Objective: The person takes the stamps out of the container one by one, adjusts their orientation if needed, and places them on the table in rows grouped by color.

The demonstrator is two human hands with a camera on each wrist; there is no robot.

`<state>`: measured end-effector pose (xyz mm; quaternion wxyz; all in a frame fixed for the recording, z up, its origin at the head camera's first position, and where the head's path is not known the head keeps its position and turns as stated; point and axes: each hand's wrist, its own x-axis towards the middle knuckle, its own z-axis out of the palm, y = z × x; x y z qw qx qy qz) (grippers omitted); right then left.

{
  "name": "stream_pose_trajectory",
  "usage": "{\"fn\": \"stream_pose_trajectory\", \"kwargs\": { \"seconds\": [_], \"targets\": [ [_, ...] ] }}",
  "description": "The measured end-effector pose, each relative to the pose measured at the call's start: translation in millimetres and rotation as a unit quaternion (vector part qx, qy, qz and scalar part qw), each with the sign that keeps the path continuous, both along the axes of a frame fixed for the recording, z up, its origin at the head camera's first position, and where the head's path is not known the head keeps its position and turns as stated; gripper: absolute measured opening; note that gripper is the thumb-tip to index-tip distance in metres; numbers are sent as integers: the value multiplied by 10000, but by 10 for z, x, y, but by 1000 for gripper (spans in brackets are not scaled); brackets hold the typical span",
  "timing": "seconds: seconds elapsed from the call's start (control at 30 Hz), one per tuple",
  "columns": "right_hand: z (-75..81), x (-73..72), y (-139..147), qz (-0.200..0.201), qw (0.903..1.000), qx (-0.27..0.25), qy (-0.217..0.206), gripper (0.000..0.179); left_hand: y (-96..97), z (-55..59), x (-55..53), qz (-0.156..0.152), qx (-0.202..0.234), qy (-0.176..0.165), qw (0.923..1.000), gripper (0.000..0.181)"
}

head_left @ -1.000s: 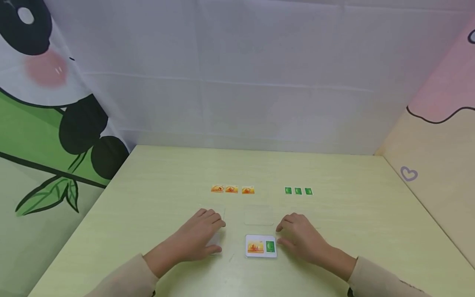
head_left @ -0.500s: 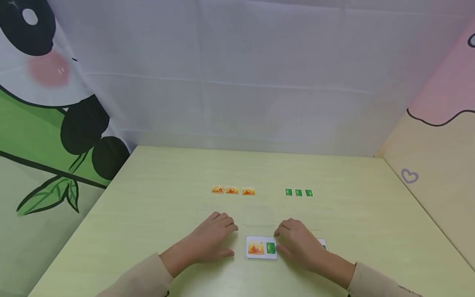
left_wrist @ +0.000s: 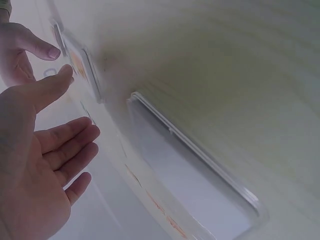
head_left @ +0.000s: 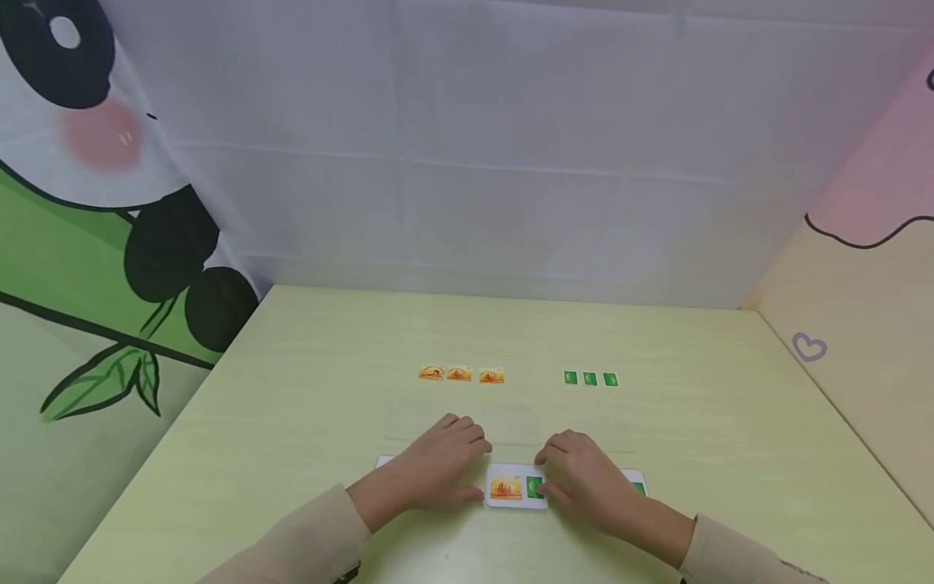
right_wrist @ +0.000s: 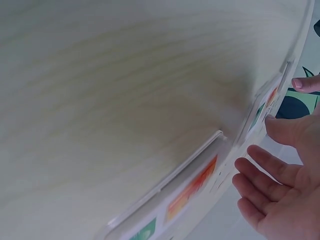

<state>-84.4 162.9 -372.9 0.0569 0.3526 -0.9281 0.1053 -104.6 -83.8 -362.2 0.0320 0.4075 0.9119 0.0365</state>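
A white rounded card (head_left: 506, 487), bearing an orange picture and a green one, lies flat at the table's front middle. My left hand (head_left: 438, 466) is beside its left edge, fingers relaxed and thumb apart from them. At the right edge my right hand (head_left: 587, 478) has its thumb and fingertips close to or touching the card; contact is hard to tell. Under the left wrist lies a white card in a thin clear case (left_wrist: 185, 175), mostly hidden in the head view. A similar card (right_wrist: 192, 192) with orange and green pictures lies partly hidden behind the right hand.
Three small orange stamp-like pictures (head_left: 460, 374) lie in a row farther back, with three green ones (head_left: 590, 379) to their right. Faint clear rectangular covers (head_left: 513, 420) lie between them and the hands. A white cloth wall (head_left: 474, 219) stands behind the table.
My left hand has moved right, up to the middle card, and the left card's corner now shows behind its wrist. My right hand has shifted slightly, now overlapping the middle card's right edge.
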Motion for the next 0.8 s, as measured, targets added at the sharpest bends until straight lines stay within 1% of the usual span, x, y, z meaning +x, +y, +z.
{"fn": "stream_pose_trajectory", "kwargs": {
  "seconds": [0.23,0.47,0.63,0.8],
  "targets": [
    [12,12,-14,-53,9999,118,-108,27,74,-17,-20,-77,-127,28,9999,50],
    [40,27,-47,-93,9989,295,-339,30,139,-22,-37,-85,-205,-107,9997,49],
    [50,39,-72,-155,9981,379,-457,32,170,-30,-43,-171,-211,-108,9996,48],
    [47,44,-76,-197,9974,420,-543,34,204,-33,-45,-166,-278,-148,9994,47]
  ]
}}
